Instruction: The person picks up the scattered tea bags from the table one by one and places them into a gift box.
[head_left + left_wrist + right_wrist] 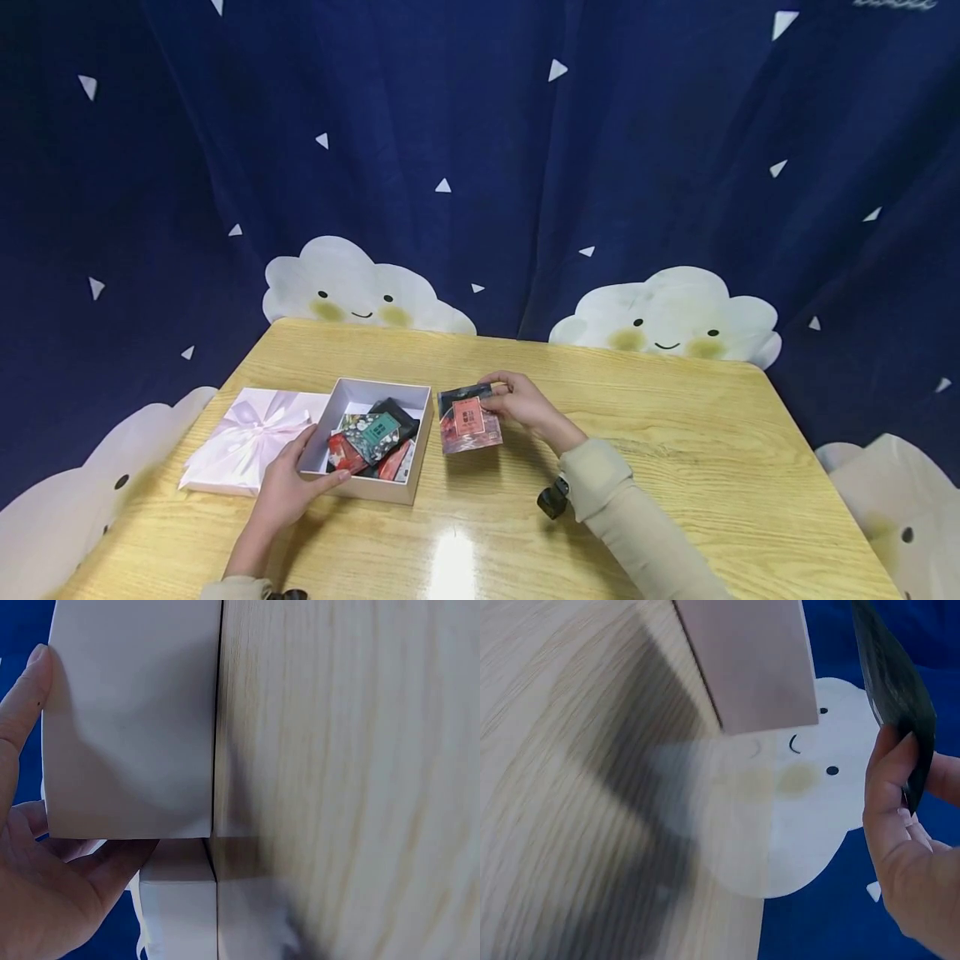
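My right hand (521,403) pinches a flat sachet (470,423) by its upper right corner, just right of an open box. The sachet is dark at the top and pinkish below, with a coral label. In the right wrist view its dark back (900,682) shows between thumb and fingers, above the table. The white box (378,492) holds several sachets, among them a floral one with a green label (381,429). My left hand (288,483) grips the box's near left corner, thumb along the front rim and fingers on the left side.
Left of the box lies a pale pink lid (225,454) with a ribbon bow, close against it. The wooden table (675,467) ends at a dark blue curtain (480,125) with cloud figures. A small black device (553,498) is at the right wrist.
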Tool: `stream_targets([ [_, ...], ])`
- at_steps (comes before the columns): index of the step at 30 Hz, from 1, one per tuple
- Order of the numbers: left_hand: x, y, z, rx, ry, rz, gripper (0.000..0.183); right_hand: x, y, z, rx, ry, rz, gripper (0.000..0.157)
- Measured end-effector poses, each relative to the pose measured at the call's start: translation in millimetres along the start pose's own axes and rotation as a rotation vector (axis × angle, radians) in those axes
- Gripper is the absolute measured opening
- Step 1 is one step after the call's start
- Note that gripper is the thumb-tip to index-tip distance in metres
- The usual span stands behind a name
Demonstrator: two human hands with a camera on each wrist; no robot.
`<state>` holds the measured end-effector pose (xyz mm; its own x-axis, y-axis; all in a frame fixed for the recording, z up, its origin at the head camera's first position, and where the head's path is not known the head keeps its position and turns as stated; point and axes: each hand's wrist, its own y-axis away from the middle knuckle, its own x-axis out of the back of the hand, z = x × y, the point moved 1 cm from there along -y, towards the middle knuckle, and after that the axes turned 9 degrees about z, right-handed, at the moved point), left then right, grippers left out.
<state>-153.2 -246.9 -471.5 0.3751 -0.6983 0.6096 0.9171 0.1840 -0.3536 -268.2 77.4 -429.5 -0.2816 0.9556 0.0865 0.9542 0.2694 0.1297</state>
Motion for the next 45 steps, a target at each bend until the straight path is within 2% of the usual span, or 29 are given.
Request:
stream_targets([
  [7, -0.9, -0.7, -0.8, 0.005, -0.006, -0.012, 0.085, -20.1, -4.4, -9.8, 0.013, -0.042, 0.021, 0.032],
  [14, -1.7, -1.2, -0.5, 0.014, 0.001, -0.016, 0.087, -44.7, -10.1, -11.7, 0.03, -0.061, -0.002, 0.03],
  [23, -2.3, -0.5, 0.9, 0.002, 0.005, -0.007, 0.086, -73.7, -12.9, -7.4, -0.014, -0.044, -0.035, 0.034],
  [30, -3.5, -1.1, 0.8, 0.017, 0.011, -0.019, 0.087, -92.4, -13.1, -4.0, -0.038, -0.089, -0.026, 0.039],
  [37, -4.1, 0.8, -0.3, 0.009, 0.01, -0.004, 0.087, -94.9, -7.9, -3.7, -0.039, -0.102, -0.003, 0.044],
  [45, -1.7, -1.0, -2.0, 0.005, 0.004, -0.002, 0.087, -80.5, 2.5, -1.0, 0.017, -0.102, -0.01, 0.033],
])
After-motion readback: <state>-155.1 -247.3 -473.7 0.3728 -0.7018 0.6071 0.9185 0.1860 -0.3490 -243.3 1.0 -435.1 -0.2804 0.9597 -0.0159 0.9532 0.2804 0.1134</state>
